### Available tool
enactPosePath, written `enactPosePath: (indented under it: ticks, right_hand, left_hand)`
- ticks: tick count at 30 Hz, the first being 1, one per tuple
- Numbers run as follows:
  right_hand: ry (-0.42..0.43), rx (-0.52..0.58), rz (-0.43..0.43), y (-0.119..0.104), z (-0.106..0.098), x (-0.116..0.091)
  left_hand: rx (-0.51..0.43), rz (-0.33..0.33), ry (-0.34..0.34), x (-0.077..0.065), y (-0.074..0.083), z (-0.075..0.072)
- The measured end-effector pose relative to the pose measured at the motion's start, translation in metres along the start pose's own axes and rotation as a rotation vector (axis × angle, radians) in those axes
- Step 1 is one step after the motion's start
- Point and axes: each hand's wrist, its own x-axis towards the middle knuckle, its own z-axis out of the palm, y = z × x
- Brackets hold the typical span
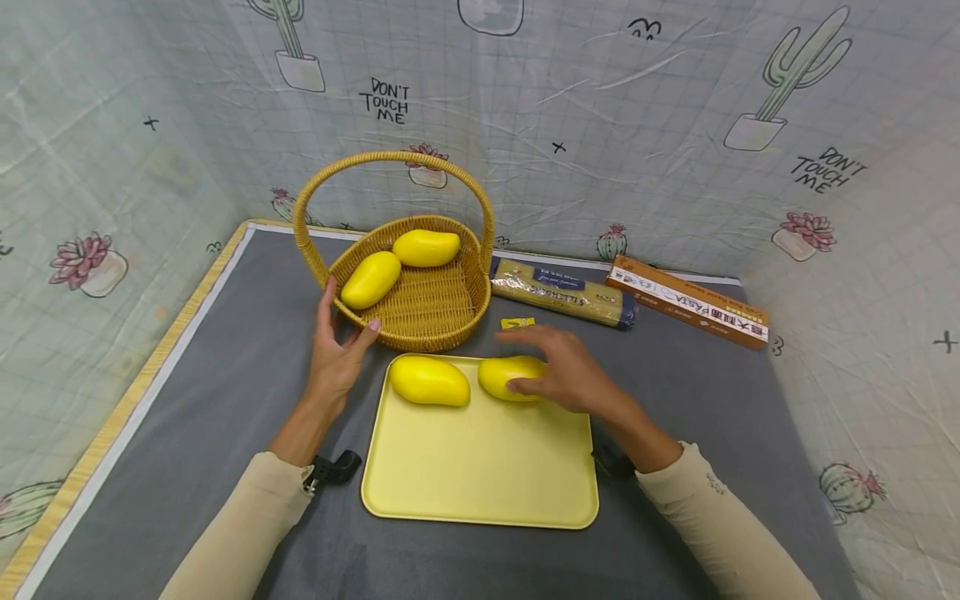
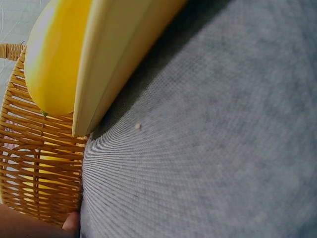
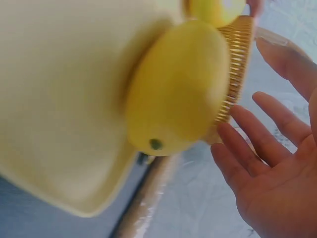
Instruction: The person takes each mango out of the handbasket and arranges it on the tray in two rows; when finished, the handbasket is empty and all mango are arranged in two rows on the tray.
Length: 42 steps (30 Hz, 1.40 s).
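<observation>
A round wicker basket (image 1: 423,333) with a tall handle holds two yellow mangoes; one mango (image 1: 371,280) lies at its left side, the other mango (image 1: 426,248) at the back. My left hand (image 1: 335,358) rests on the basket's front left side, thumb and fingers spread along the rim. On the yellow tray (image 1: 480,467) two more mangoes lie along the far edge: a left mango (image 1: 430,381) and a right mango (image 1: 502,377). My right hand (image 1: 566,367) reaches over the right mango with fingers apart; in the right wrist view its palm faces that mango (image 3: 178,89), fingers extended.
Right of the basket lies a pack of spaghetti (image 1: 558,292), and beyond it an orange pasta box (image 1: 690,302). Between basket and tray is a small yellow packet (image 1: 517,322). A printed cloth (image 1: 540,192) hangs behind the grey table (image 1: 667,417).
</observation>
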Motion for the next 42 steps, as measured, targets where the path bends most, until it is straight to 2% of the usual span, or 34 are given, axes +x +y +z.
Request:
enactPosePath:
  ticks: [11,17,25,36,42]
  right_hand:
    - [0.058,-0.037,-0.066,-0.034,-0.024,0.035]
    - [0.107,-0.035,-0.093,-0.048,-0.029,0.054]
    - [0.159,-0.025,-0.09,-0.059,-0.024,0.083]
    - [0.172,-0.044,-0.201,-0.057,-0.01,0.128]
    - [0.134,-0.095,-0.155,-0.052,-0.006,0.147]
  left_hand:
    - [0.011,-0.006,0.003,0.0,-0.001,0.0]
    - [0.011,-0.016,0.008,0.0,-0.002,0.0]
    - [0.01,-0.007,0.014,0.0,-0.004,-0.001]
    - [-0.001,-0.007,0.011,0.001,-0.003,-0.001]
    - [0.01,-0.01,0.006,0.001,-0.001,-0.001]
